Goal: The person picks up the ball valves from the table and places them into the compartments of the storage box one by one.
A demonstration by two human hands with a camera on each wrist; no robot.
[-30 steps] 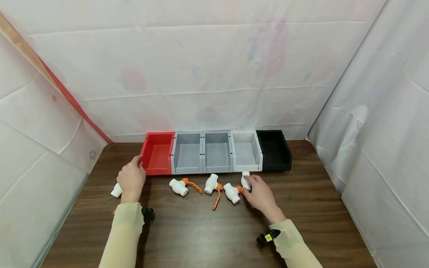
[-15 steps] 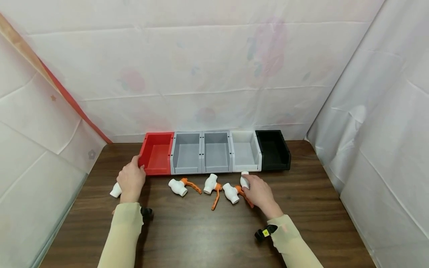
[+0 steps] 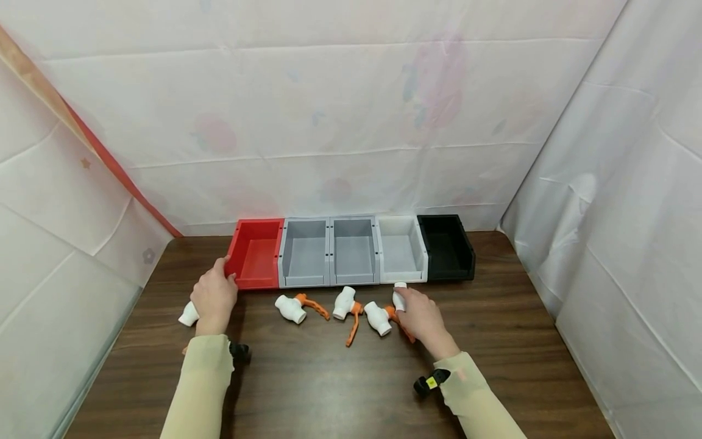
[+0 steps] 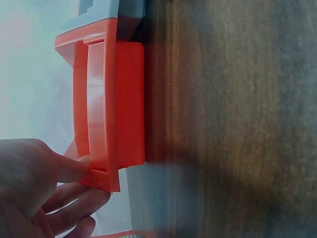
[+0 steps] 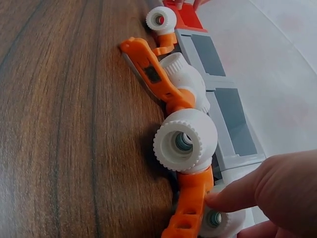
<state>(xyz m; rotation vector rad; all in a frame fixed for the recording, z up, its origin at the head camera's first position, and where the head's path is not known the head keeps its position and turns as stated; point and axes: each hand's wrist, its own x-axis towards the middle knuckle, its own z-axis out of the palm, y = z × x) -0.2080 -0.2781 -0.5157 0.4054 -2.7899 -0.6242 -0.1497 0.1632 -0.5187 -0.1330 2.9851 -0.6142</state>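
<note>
A red box (image 3: pixel 255 259), two grey boxes (image 3: pixel 306 253), a white box (image 3: pixel 402 250) and a black box (image 3: pixel 446 250) can be seen. The taps (image 3: pixel 290 309) are coloured white — with bright orange handles (image 3: pixel 353 327). The table (image 3: pixel 329 390) is coloured brown and streaked with darker brown. The back cloth (image 3: pixel 329 122) is coloured white, patterned in faint pink and blue. The sleeves (image 3: pixel 200 378) are coloured pale yellow-green.

The leftmost valve (image 3: pixel 188 314) hides — partly — behind the left hand (image 3: pixel 216 297) (head view).

Left to right stand a red rectangular plastic bin (image 3: pixel 256 281), two grey plastic bins (image 3: pixel 304 281), a white plastic bin (image 3: pixel 403 276) and a black plastic bin (image 3: pixel 452 274). Before them lie bulbous, orange-handled white plastic valves (image 3: pixel 344 302).
</note>
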